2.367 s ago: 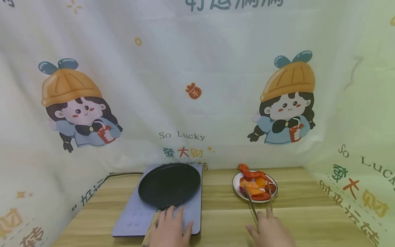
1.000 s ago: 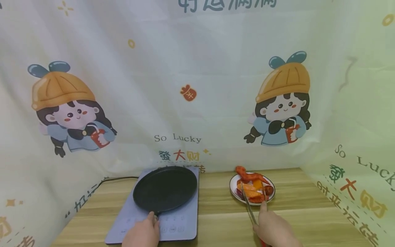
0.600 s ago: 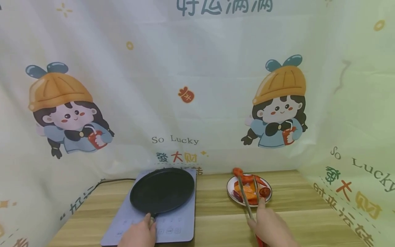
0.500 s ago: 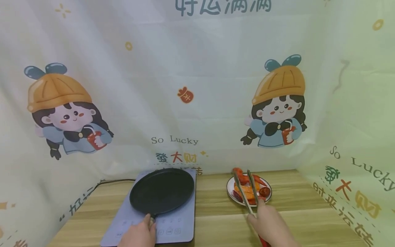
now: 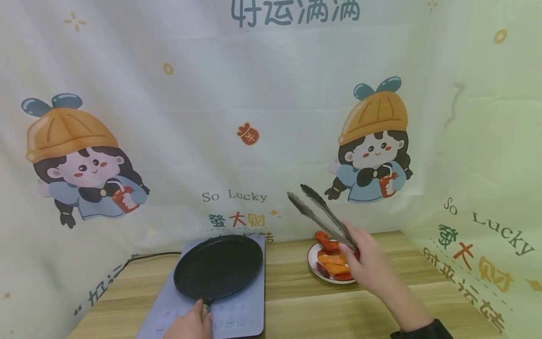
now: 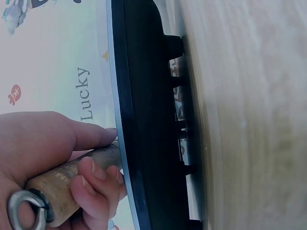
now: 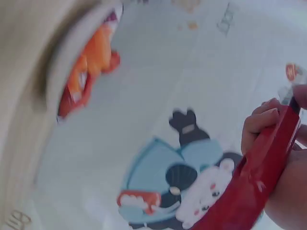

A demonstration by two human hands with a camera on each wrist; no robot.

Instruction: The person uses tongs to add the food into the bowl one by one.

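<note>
My left hand (image 5: 190,324) grips the wooden handle (image 6: 60,184) of a black flat pan (image 5: 218,266), which sits on an induction cooktop (image 5: 251,306). In the left wrist view, thumb and fingers wrap that handle, with a metal ring at its end. Raised over the plate, my right hand (image 5: 367,259) holds metal tongs (image 5: 319,214) by red grips (image 7: 259,175). Their arms point up and left, tips apart, with no food between them. Behind the hand, a white dark-rimmed plate (image 5: 311,256) bears orange slices (image 5: 333,268) and red food pieces (image 5: 323,239), partly hidden.
A wood-grain table (image 5: 288,308) carries everything. Patterned cloth (image 5: 262,94) hangs close behind it and along both sides. From the cooktop's back left, a black cable (image 5: 154,254) runs to the cloth.
The right hand lifted the tongs off the plate, up and left. The left hand moved from above the cooktop onto the pan handle and took hold of it. The view shifted slightly.
</note>
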